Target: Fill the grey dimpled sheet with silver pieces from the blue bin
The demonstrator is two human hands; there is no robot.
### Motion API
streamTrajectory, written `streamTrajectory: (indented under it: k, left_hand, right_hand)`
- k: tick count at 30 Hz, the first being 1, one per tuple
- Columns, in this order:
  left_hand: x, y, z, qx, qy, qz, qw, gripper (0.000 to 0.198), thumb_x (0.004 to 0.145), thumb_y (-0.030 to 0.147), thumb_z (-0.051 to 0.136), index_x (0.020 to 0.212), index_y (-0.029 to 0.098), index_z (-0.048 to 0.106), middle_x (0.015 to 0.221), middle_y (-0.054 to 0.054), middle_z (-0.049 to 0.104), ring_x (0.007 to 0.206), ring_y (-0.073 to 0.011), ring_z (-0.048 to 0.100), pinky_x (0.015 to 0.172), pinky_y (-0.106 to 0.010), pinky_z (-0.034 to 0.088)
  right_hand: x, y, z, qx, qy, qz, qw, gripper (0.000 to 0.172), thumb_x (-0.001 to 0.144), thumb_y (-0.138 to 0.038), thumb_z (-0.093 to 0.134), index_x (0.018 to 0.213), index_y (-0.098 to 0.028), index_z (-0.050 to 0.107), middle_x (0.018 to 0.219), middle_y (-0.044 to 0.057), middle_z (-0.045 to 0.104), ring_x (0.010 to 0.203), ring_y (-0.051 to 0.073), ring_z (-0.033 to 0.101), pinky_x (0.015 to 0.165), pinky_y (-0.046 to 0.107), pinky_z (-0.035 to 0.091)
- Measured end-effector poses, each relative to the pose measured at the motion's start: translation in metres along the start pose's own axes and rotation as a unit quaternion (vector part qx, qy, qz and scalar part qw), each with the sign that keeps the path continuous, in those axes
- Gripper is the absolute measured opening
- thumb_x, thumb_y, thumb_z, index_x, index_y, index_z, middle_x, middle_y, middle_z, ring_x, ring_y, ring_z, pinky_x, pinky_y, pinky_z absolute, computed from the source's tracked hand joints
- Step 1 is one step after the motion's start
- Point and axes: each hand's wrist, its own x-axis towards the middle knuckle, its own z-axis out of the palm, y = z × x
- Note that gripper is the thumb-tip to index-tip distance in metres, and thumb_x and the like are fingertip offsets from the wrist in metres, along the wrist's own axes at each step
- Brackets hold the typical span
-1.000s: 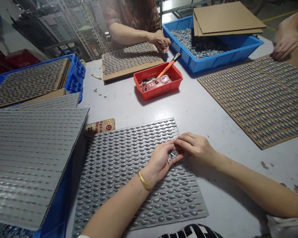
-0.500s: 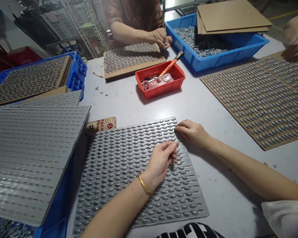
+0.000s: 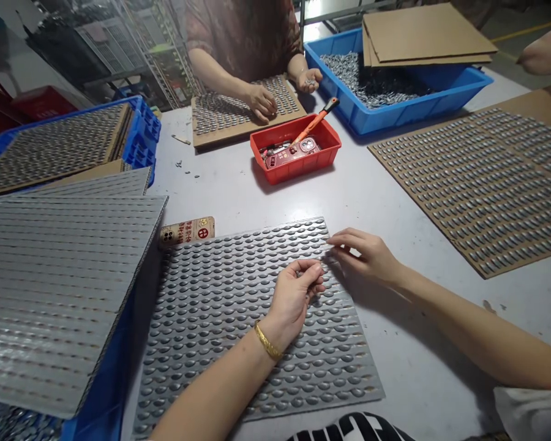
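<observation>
A grey board [image 3: 377, 392] set with rows of small oval metal pieces [image 3: 229, 294] lies flat in front of me. Over its right part is my left hand [image 3: 298, 291], a gold bangle at the wrist. Its fingers are curled in, thumb against the index finger; what they hold is hidden. Beside the board's upper right edge, my right hand [image 3: 365, 254] has its fingertips brought together close to the ends of the rows. Anything between those fingertips is too small to make out.
Grey sheets [image 3: 64, 275] overhang a blue crate on the left. A patterned card or case [image 3: 188, 231] touches my board. Beyond stand a red bin [image 3: 298, 165] and a blue tub [image 3: 408, 113] of metal pieces. A co-worker's hand [image 3: 261, 103] works at another board; a brown board [image 3: 487, 190] lies right.
My right hand has shifted slightly down and right along the board's edge; my left hand has barely moved. The co-worker's hands have parted, one onto their board, the other palm up with small pieces.
</observation>
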Motion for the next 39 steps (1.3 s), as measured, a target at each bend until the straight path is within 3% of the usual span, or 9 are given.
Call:
streamTrajectory:
  k: [3, 7, 10, 13, 17, 22, 25, 33, 39]
  left_hand:
    - [0.002, -0.003, 0.002, -0.002, -0.004, 0.020, 1.000, 0.021, 0.065, 0.022, 0.080, 0.079, 0.013, 0.067, 0.076, 0.000, 0.060, 0.060, -0.0062, 0.054, 0.059, -0.019, 0.048]
    - [0.004, -0.009, 0.007, -0.015, -0.004, 0.022, 1.000, 0.020, 0.066, 0.018, 0.078, 0.080, 0.012, 0.066, 0.077, -0.001, 0.061, 0.062, -0.0068, 0.056, 0.060, -0.019, 0.050]
    - [0.000, -0.004, 0.010, -0.027, 0.005, 0.002, 1.000, 0.017, 0.072, 0.016, 0.074, 0.085, 0.013, 0.064, 0.078, -0.003, 0.063, 0.064, -0.0079, 0.059, 0.063, -0.019, 0.052]
    - [-0.009, 0.015, 0.009, -0.048, 0.018, -0.026, 0.998, 0.014, 0.080, 0.018, 0.067, 0.092, 0.013, 0.063, 0.088, -0.009, 0.068, 0.076, -0.0141, 0.066, 0.073, -0.026, 0.056]
    - [-0.020, 0.034, -0.002, -0.110, 0.060, 0.053, 0.991, 0.015, 0.087, 0.019, 0.058, 0.099, 0.013, 0.063, 0.108, -0.014, 0.067, 0.101, -0.0237, 0.067, 0.088, -0.035, 0.057]
    - [-0.028, 0.016, -0.012, -0.119, 0.072, -0.033, 0.990, 0.020, 0.084, 0.009, 0.054, 0.104, 0.009, 0.060, 0.103, -0.018, 0.069, 0.097, -0.0249, 0.069, 0.091, -0.037, 0.056]
    - [-0.030, 0.006, -0.009, -0.107, 0.049, -0.041, 0.992, 0.024, 0.083, 0.008, 0.056, 0.107, 0.009, 0.058, 0.105, -0.018, 0.069, 0.095, -0.0236, 0.070, 0.092, -0.035, 0.055]
    - [-0.027, 0.004, -0.005, -0.077, 0.027, -0.052, 0.995, 0.018, 0.084, 0.012, 0.059, 0.101, 0.009, 0.062, 0.098, -0.015, 0.070, 0.086, -0.0193, 0.069, 0.087, -0.033, 0.056]
    - [-0.023, 0.001, -0.006, -0.051, 0.021, -0.046, 0.997, 0.025, 0.084, 0.012, 0.059, 0.108, 0.009, 0.062, 0.097, -0.014, 0.070, 0.081, -0.0168, 0.068, 0.081, -0.030, 0.055]
  right_hand:
    - [-0.006, -0.026, -0.003, 0.138, -0.034, 0.045, 0.989, 0.016, 0.091, -0.023, 0.054, 0.102, -0.021, 0.066, 0.095, 0.006, 0.068, 0.084, 0.017, 0.065, 0.068, 0.028, 0.054]
    - [-0.011, -0.039, 0.000, 0.160, -0.029, 0.031, 0.986, 0.017, 0.092, -0.020, 0.053, 0.102, -0.021, 0.066, 0.092, 0.006, 0.069, 0.083, 0.016, 0.065, 0.070, 0.028, 0.053]
    - [-0.013, -0.031, 0.000, 0.133, -0.016, 0.019, 0.991, 0.017, 0.092, -0.020, 0.052, 0.101, -0.020, 0.066, 0.092, 0.006, 0.068, 0.083, 0.016, 0.064, 0.071, 0.030, 0.053]
    - [-0.010, -0.011, 0.000, 0.092, 0.016, 0.044, 0.995, 0.015, 0.092, -0.020, 0.053, 0.097, -0.020, 0.067, 0.089, 0.006, 0.068, 0.078, 0.017, 0.063, 0.067, 0.030, 0.051]
    - [-0.004, 0.014, 0.006, 0.035, 0.016, 0.048, 0.998, 0.014, 0.090, -0.021, 0.055, 0.095, -0.020, 0.068, 0.086, 0.006, 0.066, 0.074, 0.016, 0.060, 0.063, 0.030, 0.049]
    - [-0.001, 0.025, 0.017, -0.013, 0.008, 0.018, 1.000, 0.016, 0.091, -0.020, 0.052, 0.096, -0.020, 0.067, 0.089, 0.006, 0.065, 0.080, 0.017, 0.060, 0.068, 0.032, 0.050]
    - [0.000, 0.024, 0.018, -0.063, -0.003, 0.003, 0.998, 0.017, 0.091, -0.019, 0.050, 0.094, -0.020, 0.067, 0.090, 0.007, 0.063, 0.078, 0.017, 0.059, 0.067, 0.030, 0.049]
    - [0.008, 0.016, 0.015, -0.221, -0.060, -0.016, 0.973, 0.022, 0.091, -0.016, 0.045, 0.082, -0.018, 0.066, 0.082, 0.006, 0.062, 0.067, 0.014, 0.054, 0.053, 0.025, 0.036]
    - [0.009, 0.014, 0.012, -0.225, -0.076, -0.020, 0.971, 0.022, 0.092, -0.017, 0.045, 0.085, -0.018, 0.065, 0.087, 0.006, 0.064, 0.066, 0.013, 0.053, 0.051, 0.023, 0.033]
